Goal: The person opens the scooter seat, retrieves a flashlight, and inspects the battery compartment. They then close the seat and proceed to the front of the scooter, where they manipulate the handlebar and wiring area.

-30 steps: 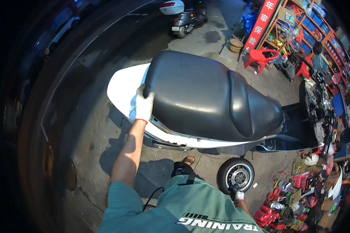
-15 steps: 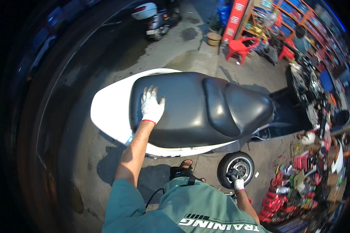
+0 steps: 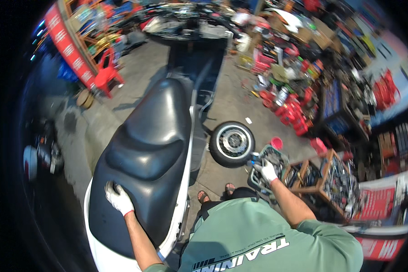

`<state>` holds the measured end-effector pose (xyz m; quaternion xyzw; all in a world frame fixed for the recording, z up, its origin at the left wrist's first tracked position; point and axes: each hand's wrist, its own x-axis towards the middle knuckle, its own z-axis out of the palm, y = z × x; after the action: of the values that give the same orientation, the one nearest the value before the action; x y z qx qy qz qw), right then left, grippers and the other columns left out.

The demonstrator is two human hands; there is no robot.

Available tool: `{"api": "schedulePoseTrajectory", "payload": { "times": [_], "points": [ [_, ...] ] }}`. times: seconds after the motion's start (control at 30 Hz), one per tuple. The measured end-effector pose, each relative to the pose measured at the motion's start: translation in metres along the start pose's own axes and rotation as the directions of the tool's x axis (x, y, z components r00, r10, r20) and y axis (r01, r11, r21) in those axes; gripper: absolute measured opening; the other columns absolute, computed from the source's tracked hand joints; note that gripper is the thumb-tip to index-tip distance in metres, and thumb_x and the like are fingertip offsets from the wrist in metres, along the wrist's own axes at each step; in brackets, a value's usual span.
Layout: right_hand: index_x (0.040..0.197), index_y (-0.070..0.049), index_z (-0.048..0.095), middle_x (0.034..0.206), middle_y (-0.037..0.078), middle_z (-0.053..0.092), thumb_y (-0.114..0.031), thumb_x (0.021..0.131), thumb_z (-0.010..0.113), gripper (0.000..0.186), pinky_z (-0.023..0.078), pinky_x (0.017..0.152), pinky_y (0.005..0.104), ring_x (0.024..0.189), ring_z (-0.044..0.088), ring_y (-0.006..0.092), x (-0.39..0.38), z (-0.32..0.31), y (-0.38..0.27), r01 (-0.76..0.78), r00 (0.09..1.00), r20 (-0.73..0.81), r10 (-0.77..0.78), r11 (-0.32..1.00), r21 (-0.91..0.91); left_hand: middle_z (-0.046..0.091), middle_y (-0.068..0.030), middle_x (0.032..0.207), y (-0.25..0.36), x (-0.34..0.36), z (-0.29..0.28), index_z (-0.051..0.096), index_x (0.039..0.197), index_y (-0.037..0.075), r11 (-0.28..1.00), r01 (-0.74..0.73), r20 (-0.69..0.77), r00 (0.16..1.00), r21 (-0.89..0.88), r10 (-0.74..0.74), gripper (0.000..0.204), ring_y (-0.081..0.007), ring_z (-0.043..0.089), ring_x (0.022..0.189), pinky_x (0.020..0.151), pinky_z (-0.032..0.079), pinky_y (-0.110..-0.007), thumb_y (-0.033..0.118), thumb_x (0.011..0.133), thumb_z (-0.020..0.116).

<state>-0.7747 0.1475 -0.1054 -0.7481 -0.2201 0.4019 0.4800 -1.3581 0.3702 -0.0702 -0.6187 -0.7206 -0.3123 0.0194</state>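
Observation:
My left hand (image 3: 119, 198), in a white glove with a red cuff, rests on the rear part of a black scooter seat (image 3: 145, 199). Its fingers lie on the vinyl, partly bent, with nothing in them. White bodywork (image 3: 91, 231) edges the seat. Off to the right, my gloved right hand (image 3: 267, 172) is closed on a small dark-and-blue tool (image 3: 255, 158), whose exact kind is too blurred to make out. That hand is above a greenish basket of parts (image 3: 276, 156), beside a wheel with a tyre (image 3: 232, 144) lying flat on the ground.
A wooden box of tools (image 3: 324, 179) stands right of the basket, near a pink-red tub (image 3: 276, 143). Red containers and loose parts (image 3: 292, 111) crowd the far right floor. A red plastic chair (image 3: 108, 77) and a parked scooter (image 3: 45, 156) are at the left.
The view has swung to the right. My right hand has moved with the tool from over the wheel's edge to the basket. My left hand stays on the seat, its fingers less spread.

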Motion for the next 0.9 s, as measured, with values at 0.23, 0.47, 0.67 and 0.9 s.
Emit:
{"api": "schedulePoseTrajectory", "payload": {
  "times": [0.23,0.47,0.67,0.9],
  "points": [
    [0.130,0.004,0.054,0.086,0.001,0.062,-0.008,0.089,0.068,0.044,0.046,0.057,0.0232,0.067,0.056,0.0077,-0.049,0.020,-0.066,0.013,0.999,-0.038,-0.010,0.996,0.087,0.059,-0.0211,0.127,0.153,-0.024,0.051,0.059,0.124,-0.003,0.881,-0.196,0.151,0.947,-0.431,0.284,0.035,-0.0308,0.052,0.125,0.111,0.037,-0.041,0.007,0.090,0.059],
    [0.127,0.002,0.057,0.086,0.001,0.061,-0.017,0.091,0.069,0.043,0.046,0.057,0.0241,0.064,0.054,0.0070,-0.077,0.011,-0.091,-0.160,0.981,0.125,0.146,0.980,0.118,0.063,-0.0121,0.119,0.289,-0.135,0.087,0.059,0.127,0.000,0.718,0.286,0.749,0.457,-0.634,0.480,0.038,-0.0222,0.060,0.106,0.095,0.047,-0.035,0.021,0.095,0.059],
    [0.119,0.001,0.059,0.087,0.002,0.064,-0.024,0.089,0.071,0.041,0.046,0.057,0.0283,0.066,0.054,0.0092,-0.054,-0.007,-0.035,-0.015,0.947,0.322,0.018,1.000,-0.013,0.062,-0.0090,0.119,0.370,-0.215,0.078,0.052,0.136,0.008,0.582,0.800,0.904,-0.132,-0.146,0.407,0.042,-0.0224,0.063,0.107,0.084,0.056,-0.040,0.026,0.098,0.059],
    [0.132,0.002,0.054,0.096,0.010,0.068,-0.027,0.089,0.071,0.055,0.050,0.057,0.0302,0.065,0.060,0.0118,-0.023,-0.064,-0.044,-0.084,0.880,0.450,0.152,0.982,-0.167,0.064,-0.0098,0.114,0.422,-0.240,0.080,0.055,0.130,0.003,0.592,0.802,0.971,-0.078,-0.073,0.227,0.036,-0.0232,0.066,0.097,0.082,0.058,-0.041,0.019,0.098,0.058]
  ]
}}
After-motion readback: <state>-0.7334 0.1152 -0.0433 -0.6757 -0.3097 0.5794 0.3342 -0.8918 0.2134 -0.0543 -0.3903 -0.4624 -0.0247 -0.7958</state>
